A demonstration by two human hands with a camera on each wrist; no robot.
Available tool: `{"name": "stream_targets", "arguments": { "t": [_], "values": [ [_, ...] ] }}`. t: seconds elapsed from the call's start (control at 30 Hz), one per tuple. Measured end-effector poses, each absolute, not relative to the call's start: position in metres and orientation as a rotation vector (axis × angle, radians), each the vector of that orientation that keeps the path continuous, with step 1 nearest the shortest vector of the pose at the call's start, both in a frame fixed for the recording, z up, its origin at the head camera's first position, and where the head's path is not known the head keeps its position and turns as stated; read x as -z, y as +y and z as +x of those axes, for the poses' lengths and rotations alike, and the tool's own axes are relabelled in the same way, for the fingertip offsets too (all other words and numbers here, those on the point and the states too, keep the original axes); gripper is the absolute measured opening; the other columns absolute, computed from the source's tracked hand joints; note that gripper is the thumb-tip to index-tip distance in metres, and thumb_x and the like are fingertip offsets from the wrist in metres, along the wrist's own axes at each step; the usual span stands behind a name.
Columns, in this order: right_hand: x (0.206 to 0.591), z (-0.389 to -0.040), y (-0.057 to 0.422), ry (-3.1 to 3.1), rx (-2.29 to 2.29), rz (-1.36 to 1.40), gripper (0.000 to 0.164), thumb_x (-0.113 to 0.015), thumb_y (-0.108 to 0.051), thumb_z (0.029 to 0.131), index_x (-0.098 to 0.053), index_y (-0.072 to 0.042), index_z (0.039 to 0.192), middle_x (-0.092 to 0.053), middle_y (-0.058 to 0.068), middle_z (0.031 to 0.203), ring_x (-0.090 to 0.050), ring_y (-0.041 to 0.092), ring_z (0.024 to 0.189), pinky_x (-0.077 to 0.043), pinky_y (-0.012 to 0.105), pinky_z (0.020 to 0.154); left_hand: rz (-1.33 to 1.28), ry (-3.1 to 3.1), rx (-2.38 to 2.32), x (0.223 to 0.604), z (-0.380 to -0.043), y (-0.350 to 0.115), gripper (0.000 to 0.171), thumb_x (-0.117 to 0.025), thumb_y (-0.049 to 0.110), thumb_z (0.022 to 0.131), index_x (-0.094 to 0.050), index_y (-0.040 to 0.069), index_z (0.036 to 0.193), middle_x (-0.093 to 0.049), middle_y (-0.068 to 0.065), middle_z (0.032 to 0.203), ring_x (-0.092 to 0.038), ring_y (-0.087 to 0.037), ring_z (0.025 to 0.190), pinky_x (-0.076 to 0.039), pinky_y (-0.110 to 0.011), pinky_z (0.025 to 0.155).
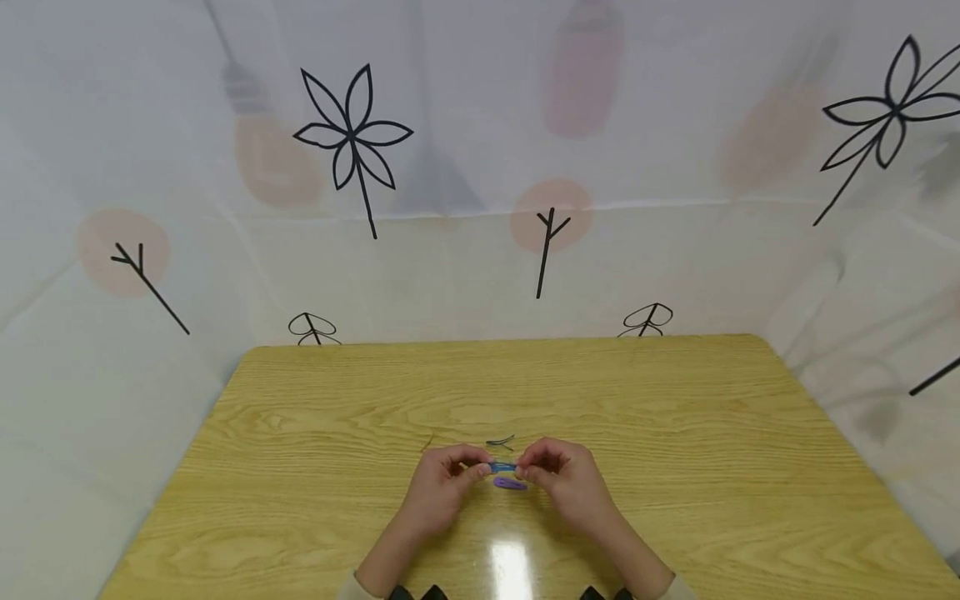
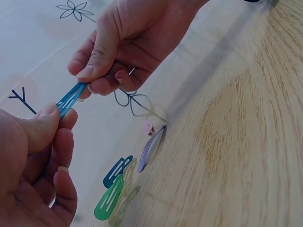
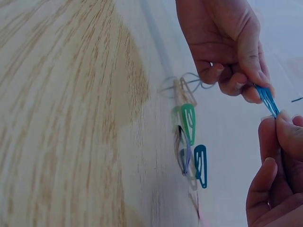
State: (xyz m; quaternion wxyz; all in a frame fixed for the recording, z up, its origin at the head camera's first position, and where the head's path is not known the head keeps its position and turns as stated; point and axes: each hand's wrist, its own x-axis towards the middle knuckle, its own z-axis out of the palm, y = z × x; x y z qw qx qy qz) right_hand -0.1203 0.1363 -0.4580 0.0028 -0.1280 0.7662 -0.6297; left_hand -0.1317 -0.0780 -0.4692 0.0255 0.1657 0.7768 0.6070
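Note:
Between my two hands a blue snap hair clip (image 1: pixel 503 467) is held up over the table. My left hand (image 1: pixel 441 487) pinches its broader end between thumb and fingers. The narrower end is pinched by my right hand (image 1: pixel 573 486). Slim bars of the clip show between the fingertips in both wrist views; its ends are hidden under them. Just below the hands in the head view lies a purple hair clip (image 1: pixel 511 483). A teal hair clip (image 3: pixel 200 165) and a green hair clip (image 2: pixel 108 198) lie near it, and a small pink piece (image 2: pixel 148 126) shows beyond the purple clip.
The wood-grain table (image 1: pixel 315 417) extends around the hands. A white cloth (image 1: pixel 465 275) printed with flowers and twigs hangs behind it and at both sides. A bright light reflection (image 1: pixel 511 571) shows on the table between the forearms.

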Motion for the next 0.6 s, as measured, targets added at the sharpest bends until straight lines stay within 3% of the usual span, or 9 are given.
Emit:
{"name": "stream_targets", "arguments": {
  "t": [0.23,0.6],
  "values": [
    [0.458,-0.1199,0.136,2.386,1.973,-0.409,0.013,-0.069,0.012,0.084,-0.069,-0.001,0.085,-0.07,0.004,0.084,-0.066,0.017,0.075,-0.055,0.031,0.068,0.532,2.374,-1.904,0.4695,-0.1318,-0.079,0.005,-0.072,0.008,0.089,-0.076,0.007,0.092,-0.072,-0.004,0.09,-0.057,-0.009,0.076,-0.044,-0.021,0.064],
    [0.4599,-0.1212,0.1382,2.348,2.009,-0.478,0.014,-0.066,0.014,0.085,-0.067,0.0,0.085,-0.069,0.011,0.086,-0.067,0.02,0.077,-0.056,0.033,0.069,0.571,2.276,-1.975,0.4677,-0.1308,-0.0777,0.006,-0.07,0.005,0.09,-0.074,0.0,0.093,-0.072,-0.011,0.092,-0.057,-0.007,0.075,-0.046,-0.021,0.065]
  ]
}}
